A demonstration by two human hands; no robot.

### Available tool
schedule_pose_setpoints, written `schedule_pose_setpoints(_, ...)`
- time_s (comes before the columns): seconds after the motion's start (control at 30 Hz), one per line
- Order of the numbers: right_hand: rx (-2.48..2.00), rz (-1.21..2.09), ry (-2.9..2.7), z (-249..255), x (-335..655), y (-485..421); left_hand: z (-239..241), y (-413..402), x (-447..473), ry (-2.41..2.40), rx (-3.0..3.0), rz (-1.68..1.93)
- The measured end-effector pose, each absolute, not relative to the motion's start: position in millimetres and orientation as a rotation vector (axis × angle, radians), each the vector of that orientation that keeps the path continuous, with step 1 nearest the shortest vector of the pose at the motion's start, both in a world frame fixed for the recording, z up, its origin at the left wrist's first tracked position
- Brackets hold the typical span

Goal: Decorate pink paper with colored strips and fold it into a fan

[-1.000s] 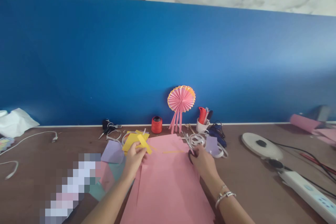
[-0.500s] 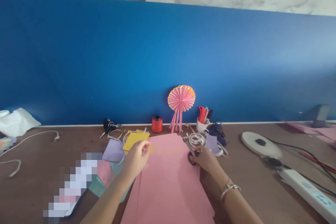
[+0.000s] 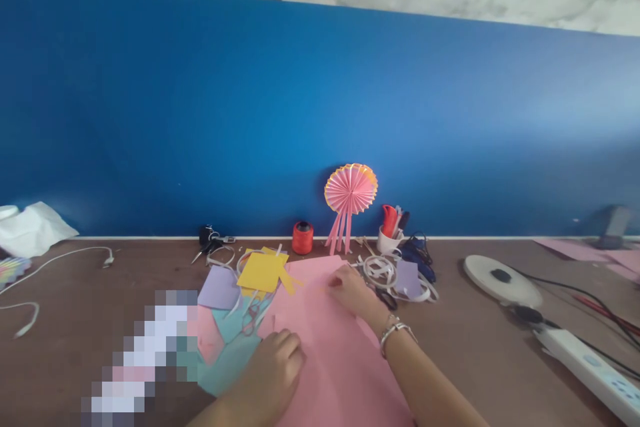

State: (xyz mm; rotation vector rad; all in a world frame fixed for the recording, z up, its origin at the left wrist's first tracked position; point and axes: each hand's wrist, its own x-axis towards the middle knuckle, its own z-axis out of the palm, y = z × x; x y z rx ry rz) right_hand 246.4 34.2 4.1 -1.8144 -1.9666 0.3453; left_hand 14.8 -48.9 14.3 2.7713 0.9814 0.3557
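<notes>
A large pink paper sheet point(image 3: 330, 353) lies on the brown table in front of me. My left hand point(image 3: 273, 370) rests on the sheet's left edge with its fingers curled over it. My right hand point(image 3: 353, 292) lies on the sheet's far part, fingers stretched out to the left, tips beside a thin yellow sliver. Black-handled scissors point(image 3: 386, 297) lie on the table just right of that hand, out of its grasp. A yellow paper square point(image 3: 261, 271) with yellow strips sits beyond the left hand.
Lilac paper point(image 3: 218, 287) and teal paper point(image 3: 235, 347) lie left of the pink sheet. At the blue backboard stand a pink paper fan point(image 3: 351, 189), a red thread spool point(image 3: 303, 238) and a cup of pens point(image 3: 389, 235). A white round disc point(image 3: 500, 277) and power strip point(image 3: 590, 363) lie right.
My right hand let go of the scissors and moved left onto the pink sheet. My left hand released the yellow strip and drew back to the sheet's left edge.
</notes>
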Motion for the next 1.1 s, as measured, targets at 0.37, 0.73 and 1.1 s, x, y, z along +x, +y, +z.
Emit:
schedule_pose_setpoints(0.37, -1.607, 0.436, -2.024, 19.8, 238.6, 25.2, -22.7, -54.9, 9.6, 1.22, 2.836, 0.507)
schedule_pose_setpoints(0.73, -1.355, 0.868, -2.23, 36.6, 178.5, 16.2, -19.1, -52.3, 7.7, 1.211, 2.842, 0.492)
schedule_pose_setpoints(1.1, -1.375, 0.937, -2.255, 31.4, 174.7, 27.4, -6.8, -53.8, 4.4, 1.184, 2.768, 0.443)
